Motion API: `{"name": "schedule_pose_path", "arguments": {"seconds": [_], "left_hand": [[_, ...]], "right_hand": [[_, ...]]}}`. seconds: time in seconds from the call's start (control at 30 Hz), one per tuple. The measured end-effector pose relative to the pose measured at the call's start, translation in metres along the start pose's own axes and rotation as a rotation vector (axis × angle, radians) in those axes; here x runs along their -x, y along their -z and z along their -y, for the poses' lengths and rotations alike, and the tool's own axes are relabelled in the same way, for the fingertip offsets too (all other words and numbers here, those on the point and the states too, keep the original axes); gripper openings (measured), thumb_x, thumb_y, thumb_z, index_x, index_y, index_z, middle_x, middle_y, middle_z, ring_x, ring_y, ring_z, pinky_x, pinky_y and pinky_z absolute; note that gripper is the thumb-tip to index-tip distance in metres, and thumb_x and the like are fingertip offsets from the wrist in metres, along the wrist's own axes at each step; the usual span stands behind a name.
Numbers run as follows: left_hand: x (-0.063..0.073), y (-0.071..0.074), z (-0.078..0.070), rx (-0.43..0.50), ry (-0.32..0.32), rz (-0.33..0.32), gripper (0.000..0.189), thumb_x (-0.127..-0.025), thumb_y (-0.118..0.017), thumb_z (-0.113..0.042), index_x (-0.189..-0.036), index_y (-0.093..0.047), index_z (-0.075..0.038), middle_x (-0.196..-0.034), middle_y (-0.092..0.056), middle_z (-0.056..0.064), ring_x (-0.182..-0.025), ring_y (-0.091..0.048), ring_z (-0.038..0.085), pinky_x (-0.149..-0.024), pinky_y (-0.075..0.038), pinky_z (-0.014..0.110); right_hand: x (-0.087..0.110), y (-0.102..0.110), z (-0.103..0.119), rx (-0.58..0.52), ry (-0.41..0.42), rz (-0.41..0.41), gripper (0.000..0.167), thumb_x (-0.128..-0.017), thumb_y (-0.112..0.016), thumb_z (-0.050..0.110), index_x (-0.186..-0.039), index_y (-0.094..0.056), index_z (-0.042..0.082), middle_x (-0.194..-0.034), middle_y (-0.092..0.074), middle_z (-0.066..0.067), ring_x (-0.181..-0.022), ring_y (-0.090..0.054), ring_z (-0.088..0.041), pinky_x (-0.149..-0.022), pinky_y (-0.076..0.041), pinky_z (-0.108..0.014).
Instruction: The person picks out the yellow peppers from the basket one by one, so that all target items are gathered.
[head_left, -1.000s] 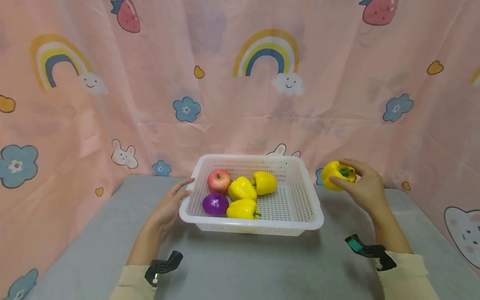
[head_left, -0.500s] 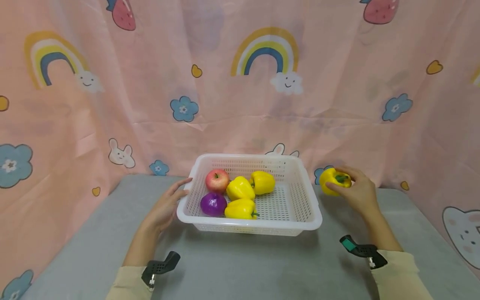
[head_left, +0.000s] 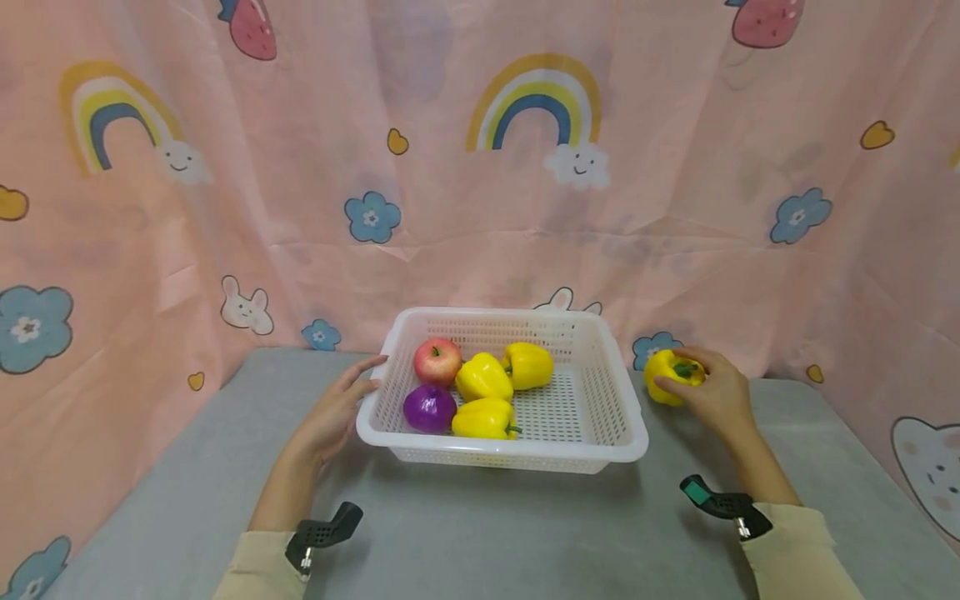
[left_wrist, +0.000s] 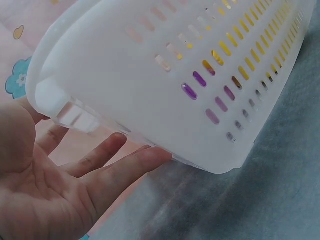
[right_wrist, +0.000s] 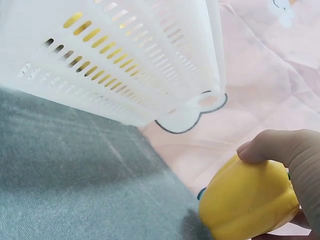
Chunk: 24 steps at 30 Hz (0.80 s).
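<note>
A white plastic basket (head_left: 517, 447) holds a red apple (head_left: 438, 362), a purple round fruit or vegetable (head_left: 430, 408) and three yellow bell peppers, one of them the front pepper (head_left: 483, 418). My left hand (head_left: 335, 414) is at the basket's left end, its extended fingers touching the wall under the rim in the left wrist view. To the right of the basket, my right hand (head_left: 715, 392) grips another yellow bell pepper (right_wrist: 247, 200) between thumb and fingers. This pepper is low over the table's back right, its green stem turned toward the palm, which partly hides it.
The grey table (head_left: 480, 533) carries the basket near its back edge. Behind it hangs a pink curtain (head_left: 480, 267) printed with rainbows, flowers and rabbits. A black wrist mount (head_left: 322, 533) sits on the left sleeve, with a similar mount (head_left: 726, 504) on the right.
My right hand has lowered the gripped bell pepper toward the table, beside the basket. My left hand, the basket and its contents keep their places.
</note>
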<state>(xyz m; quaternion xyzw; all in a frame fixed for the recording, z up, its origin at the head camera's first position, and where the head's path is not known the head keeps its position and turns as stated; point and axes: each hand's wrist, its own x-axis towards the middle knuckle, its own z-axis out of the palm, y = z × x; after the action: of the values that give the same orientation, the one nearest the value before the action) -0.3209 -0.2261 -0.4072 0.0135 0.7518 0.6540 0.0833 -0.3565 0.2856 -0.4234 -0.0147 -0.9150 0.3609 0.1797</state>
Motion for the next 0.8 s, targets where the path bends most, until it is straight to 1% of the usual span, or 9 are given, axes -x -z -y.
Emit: {"name": "schedule_pose_path", "arguments": {"seconds": [0.37,0.57,0.8], "left_hand": [[-0.0032,-0.0004,0.0033,-0.015,-0.006,-0.015,0.048,-0.109,-0.041,-0.028,-0.156,-0.034,-0.024,-0.164,-0.031,0.012,-0.141,-0.047,0.038,-0.106,-0.053,0.047],[-0.0038,-0.0007,0.0038,-0.017,0.003,-0.023,0.048,-0.109,-0.042,-0.028,-0.156,-0.035,-0.024,-0.164,-0.031,0.012,-0.141,-0.047,0.037,-0.108,-0.051,0.048],[-0.0032,-0.0009,0.0036,-0.014,-0.006,-0.018,0.048,-0.109,-0.042,-0.027,-0.156,-0.035,-0.024,-0.164,-0.031,0.011,-0.142,-0.047,0.037,-0.109,-0.05,0.049]], "right_hand": [[0.0015,-0.0045,-0.0042,0.018,-0.014,0.035,0.066,-0.089,-0.077,0.032,-0.138,-0.055,-0.006,-0.147,-0.047,-0.034,-0.134,-0.043,-0.054,-0.108,-0.041,-0.068],[0.0011,-0.0071,-0.0052,0.013,-0.016,0.064,0.068,-0.089,-0.076,0.034,-0.141,-0.052,-0.004,-0.148,-0.045,-0.034,-0.133,-0.043,-0.054,-0.107,-0.041,-0.069],[-0.001,-0.0081,-0.0038,0.022,-0.047,0.097,0.073,-0.09,-0.075,0.038,-0.145,-0.048,-0.002,-0.151,-0.041,-0.035,-0.134,-0.04,-0.054,-0.108,-0.039,-0.071]]}}
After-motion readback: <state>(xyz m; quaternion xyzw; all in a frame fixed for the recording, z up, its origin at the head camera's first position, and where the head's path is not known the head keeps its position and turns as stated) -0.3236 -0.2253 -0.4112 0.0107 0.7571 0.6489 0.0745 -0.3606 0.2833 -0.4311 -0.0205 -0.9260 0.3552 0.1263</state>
